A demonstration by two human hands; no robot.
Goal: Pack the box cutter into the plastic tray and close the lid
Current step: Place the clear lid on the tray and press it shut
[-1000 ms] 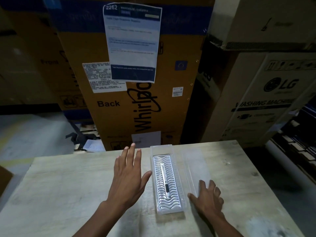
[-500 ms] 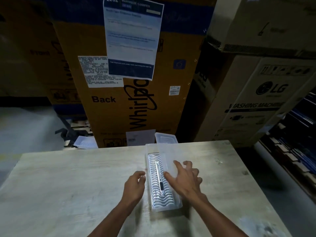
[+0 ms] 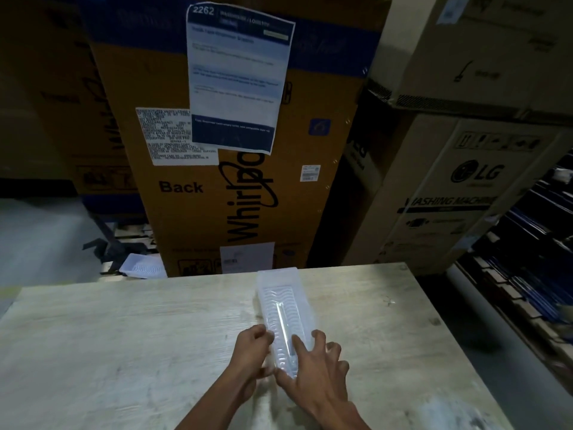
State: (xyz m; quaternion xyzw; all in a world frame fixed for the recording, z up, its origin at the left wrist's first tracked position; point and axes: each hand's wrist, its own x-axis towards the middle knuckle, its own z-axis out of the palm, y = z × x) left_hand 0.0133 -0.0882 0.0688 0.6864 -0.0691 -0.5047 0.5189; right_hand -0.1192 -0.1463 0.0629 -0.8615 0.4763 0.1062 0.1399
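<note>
A clear plastic tray [image 3: 280, 293] with a ribbed floor lies lengthwise on the pale wooden table [image 3: 124, 352]. Its clear lid is folded down over it. The slim silver box cutter [image 3: 283, 321] shows through the lid, lying along the tray's middle. My left hand [image 3: 252, 355] grips the tray's near left edge with curled fingers. My right hand [image 3: 316, 364] presses flat on the lid's near end, fingers spread, thumb at the near edge. The tray's near end is hidden under my hands.
Tall cardboard appliance boxes [image 3: 235, 150] stand right behind the table's far edge, more boxes [image 3: 465, 193] at the right. Another plastic tray [image 3: 141, 266] lies on the floor beyond the table's far left. The table's right edge drops to dark shelving [image 3: 527, 274].
The lid, lying flat to the tray's right, has been swung over and down onto the tray by my right hand. My left hand moved in from the table to the tray's left edge.
</note>
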